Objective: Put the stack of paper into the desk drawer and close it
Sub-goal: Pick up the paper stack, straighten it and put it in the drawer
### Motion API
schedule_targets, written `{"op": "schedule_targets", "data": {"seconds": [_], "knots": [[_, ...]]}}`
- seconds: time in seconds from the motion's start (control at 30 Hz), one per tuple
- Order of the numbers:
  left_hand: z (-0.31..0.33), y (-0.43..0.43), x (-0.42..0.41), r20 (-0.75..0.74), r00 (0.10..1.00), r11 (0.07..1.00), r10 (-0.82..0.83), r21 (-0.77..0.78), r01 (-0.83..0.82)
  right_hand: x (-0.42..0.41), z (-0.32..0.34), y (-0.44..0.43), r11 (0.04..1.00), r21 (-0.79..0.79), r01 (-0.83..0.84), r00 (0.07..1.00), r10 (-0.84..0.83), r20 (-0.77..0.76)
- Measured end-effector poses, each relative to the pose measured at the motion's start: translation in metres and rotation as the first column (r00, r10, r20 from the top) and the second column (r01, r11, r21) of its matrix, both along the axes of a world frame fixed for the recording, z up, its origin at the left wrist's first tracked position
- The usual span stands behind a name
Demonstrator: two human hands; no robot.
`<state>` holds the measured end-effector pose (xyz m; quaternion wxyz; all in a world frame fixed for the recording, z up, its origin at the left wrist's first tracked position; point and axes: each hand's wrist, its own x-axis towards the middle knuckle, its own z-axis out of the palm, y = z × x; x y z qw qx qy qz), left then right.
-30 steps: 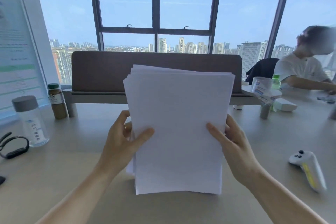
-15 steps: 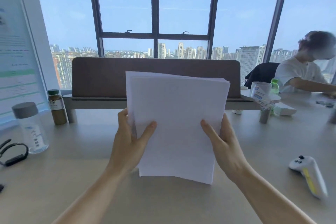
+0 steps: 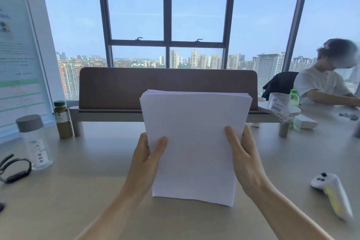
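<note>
A stack of white paper [image 3: 194, 142] stands upright in front of me, its lower edge at or just above the beige desk top [image 3: 87, 191]. My left hand [image 3: 146, 161] grips its left edge, thumb on the front. My right hand [image 3: 243, 160] grips its right edge the same way. The sheets' top edges are slightly fanned. No desk drawer is in view.
A clear bottle with a grey cap [image 3: 34, 140], a brown spice jar [image 3: 62, 119] and a black wristband [image 3: 13, 169] sit at the left. A white controller [image 3: 331, 193] lies at the right. A brown divider panel [image 3: 167, 87] stands behind. A seated person [image 3: 325, 84] works at the far right.
The stack has been squared up and set more upright, with both hands shifting along its side edges. My view has tilted up a little.
</note>
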<state>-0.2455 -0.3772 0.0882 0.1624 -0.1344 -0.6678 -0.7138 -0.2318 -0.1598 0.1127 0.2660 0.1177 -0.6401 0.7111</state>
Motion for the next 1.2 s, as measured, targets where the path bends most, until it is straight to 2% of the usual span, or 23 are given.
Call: {"op": "schedule_targets", "data": {"seconds": [0.17,0.3,0.53,0.63,0.77,0.9,1.07,1.13,1.2], "knots": [[-0.001,0.0,-0.006,0.044,0.999,1.0,-0.007,0.027,0.005,-0.003,-0.004,0.005,0.998,-0.055,-0.004,0.999,0.007,0.044],[-0.008,0.006,-0.009,0.111,0.992,0.997,-0.055,0.067,0.047,-0.002,-0.017,0.007,1.0,-0.01,0.008,0.996,-0.007,0.084],[-0.02,0.007,-0.004,0.192,0.978,0.992,-0.086,0.106,0.066,0.004,-0.04,0.013,1.0,-0.018,0.004,0.989,-0.001,0.151],[-0.038,0.007,0.002,0.241,0.966,0.994,-0.094,0.078,0.077,0.013,-0.059,0.01,1.0,0.02,0.0,0.976,-0.005,0.219],[-0.046,0.008,0.012,0.173,0.985,0.996,0.007,-0.093,0.009,0.034,-0.076,0.011,0.988,0.139,0.073,0.967,-0.104,0.232],[-0.032,0.044,0.047,-0.004,1.0,0.961,0.028,-0.274,-0.028,0.076,-0.072,0.034,0.937,0.271,0.221,0.954,-0.266,0.141],[0.003,0.144,0.103,-0.163,0.971,0.953,-0.177,-0.273,0.128,0.158,-0.042,0.115,0.844,0.241,0.479,0.869,-0.495,0.004],[0.009,0.19,0.125,-0.178,0.939,0.931,-0.294,-0.277,0.238,0.203,-0.035,0.157,0.814,0.201,0.544,0.831,-0.557,0.007],[0.006,0.238,0.148,-0.163,0.904,0.892,-0.396,-0.303,0.336,0.25,-0.035,0.199,0.747,0.231,0.623,0.763,-0.646,0.03]]}}
